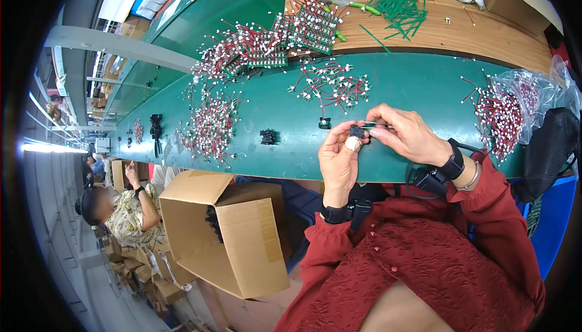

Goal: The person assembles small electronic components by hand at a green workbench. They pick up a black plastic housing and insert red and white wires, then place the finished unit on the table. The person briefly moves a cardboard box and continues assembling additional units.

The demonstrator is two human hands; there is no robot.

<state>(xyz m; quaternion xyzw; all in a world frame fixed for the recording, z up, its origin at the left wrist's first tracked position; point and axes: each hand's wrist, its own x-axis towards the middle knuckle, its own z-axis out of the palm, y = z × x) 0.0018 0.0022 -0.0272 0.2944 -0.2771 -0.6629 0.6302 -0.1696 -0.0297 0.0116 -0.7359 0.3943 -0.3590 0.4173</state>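
Note:
Over the near edge of the green bench [424, 89], my two hands meet. My left hand [338, 165] pinches a small black plastic part [357, 131] between thumb and fingers; a white covering is on one fingertip. A thin, straight, dark tool [381, 124] lies between the fingers of my right hand [412, 138], its tip at the black part. What exactly the tip touches is too small to tell. Just left of my hands sits a black part with a pale middle [325, 123]. Beyond it lies a loose heap of red wires with white connectors [333, 83].
Stacked green circuit boards [312, 26] with wires stand at the back. Wire piles lie left [212, 127] and right [498, 120], near a black bag [548, 147]. Green sticks [400, 10] cover the wooden surface. A cardboard box [254, 247] stands below; a co-worker [130, 211] is farther left.

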